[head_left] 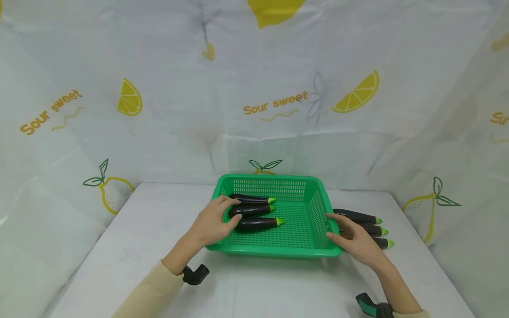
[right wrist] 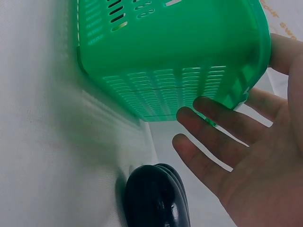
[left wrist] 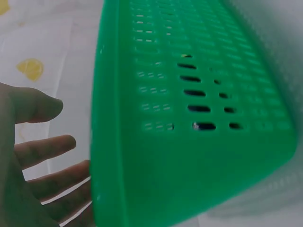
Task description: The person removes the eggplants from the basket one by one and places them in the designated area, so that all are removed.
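In the head view, a green plastic basket [head_left: 278, 252] stands on a white table. Three dark eggplants [head_left: 256, 224] with green stem ends lie side by side in its left part. My left hand [head_left: 214, 222] hovers over the basket's left rim, thumb and fingers spread near the eggplants; the left wrist view shows the fingers [left wrist: 52, 146] extended beside the rim, holding nothing. At the right rim is my right hand [head_left: 358, 240], its thumb and forefinger reaching over the edge. Its other fingers [right wrist: 213, 137] stay fairly straight outside the wall in the right wrist view; firm contact is unclear.
Three more eggplants [head_left: 358, 216] lie on the table [head_left: 159, 221] right of the basket, partly hidden by my right hand. A white lemon-print sheet [head_left: 179, 88] hangs behind and along both sides. Black straps [head_left: 195, 274] are worn on both wrists.
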`<state>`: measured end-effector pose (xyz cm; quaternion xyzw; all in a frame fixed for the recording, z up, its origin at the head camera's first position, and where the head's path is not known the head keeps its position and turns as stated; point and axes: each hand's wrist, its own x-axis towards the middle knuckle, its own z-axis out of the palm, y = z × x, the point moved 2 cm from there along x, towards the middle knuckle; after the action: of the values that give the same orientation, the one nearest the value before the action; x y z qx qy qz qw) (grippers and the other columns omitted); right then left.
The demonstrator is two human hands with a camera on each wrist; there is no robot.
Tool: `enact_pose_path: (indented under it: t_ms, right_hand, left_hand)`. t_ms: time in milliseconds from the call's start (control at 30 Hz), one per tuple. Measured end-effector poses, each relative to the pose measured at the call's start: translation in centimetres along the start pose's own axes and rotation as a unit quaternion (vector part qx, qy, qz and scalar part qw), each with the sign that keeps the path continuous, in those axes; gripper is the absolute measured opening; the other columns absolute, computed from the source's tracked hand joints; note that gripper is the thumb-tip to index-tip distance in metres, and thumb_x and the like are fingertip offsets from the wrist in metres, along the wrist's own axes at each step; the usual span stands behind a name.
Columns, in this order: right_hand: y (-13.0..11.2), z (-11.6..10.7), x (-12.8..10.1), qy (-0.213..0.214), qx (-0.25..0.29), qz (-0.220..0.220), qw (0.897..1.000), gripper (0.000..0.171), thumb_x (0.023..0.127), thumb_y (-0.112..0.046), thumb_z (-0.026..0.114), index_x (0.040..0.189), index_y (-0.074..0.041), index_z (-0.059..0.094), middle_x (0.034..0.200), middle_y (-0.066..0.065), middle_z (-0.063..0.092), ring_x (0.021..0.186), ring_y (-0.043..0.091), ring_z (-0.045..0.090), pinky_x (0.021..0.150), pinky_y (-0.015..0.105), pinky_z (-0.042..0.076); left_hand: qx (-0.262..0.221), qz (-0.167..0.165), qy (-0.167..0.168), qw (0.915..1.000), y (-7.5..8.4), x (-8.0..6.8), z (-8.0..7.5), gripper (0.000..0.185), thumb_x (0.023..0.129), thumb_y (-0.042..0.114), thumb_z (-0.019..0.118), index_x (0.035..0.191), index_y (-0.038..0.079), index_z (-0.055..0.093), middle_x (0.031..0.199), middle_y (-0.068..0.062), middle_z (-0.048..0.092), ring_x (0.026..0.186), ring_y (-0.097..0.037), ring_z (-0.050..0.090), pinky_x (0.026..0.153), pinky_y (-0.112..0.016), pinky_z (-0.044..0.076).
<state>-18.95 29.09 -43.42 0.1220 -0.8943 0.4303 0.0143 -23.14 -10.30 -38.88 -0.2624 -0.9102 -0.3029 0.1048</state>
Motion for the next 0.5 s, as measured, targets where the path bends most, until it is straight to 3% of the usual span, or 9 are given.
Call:
enact_pose_path:
  t_ms: [267, 500]
  right_hand:
    - [0.1, 0.2, 0.0, -0.003, -0.005, -0.007, 1.000, 0.061, 0.101, -0.025, 0.067, 0.152, -0.004, 0.043, 0.143, 0.026, 0.052, 0.119, 0.038, 0.062, 0.090, 0.034, 0.053]
    - [0.0, 0.1, 0.1, 0.001, -0.009, -0.008, 1.000, 0.060, 0.101, -0.027, 0.066, 0.152, -0.004, 0.043, 0.145, 0.026, 0.051, 0.121, 0.041, 0.060, 0.095, 0.047, 0.053]
  left_hand:
    - [0.012, 0.010, -0.037, 0.9992, 0.6, 0.8, 1.7, 0.039, 0.100, 0.032, 0.062, 0.132, 0.010, 0.065, 0.132, -0.009, 0.060, 0.123, -0.029, 0.057, 0.098, -0.050, 0.050]
    - [-0.002, -0.011, -0.095, 0.9954, 0.7, 1.9, 2.8, 0.046, 0.101, 0.039, 0.061, 0.139, 0.014, 0.061, 0.140, -0.010, 0.055, 0.130, -0.032, 0.052, 0.105, -0.053, 0.044]
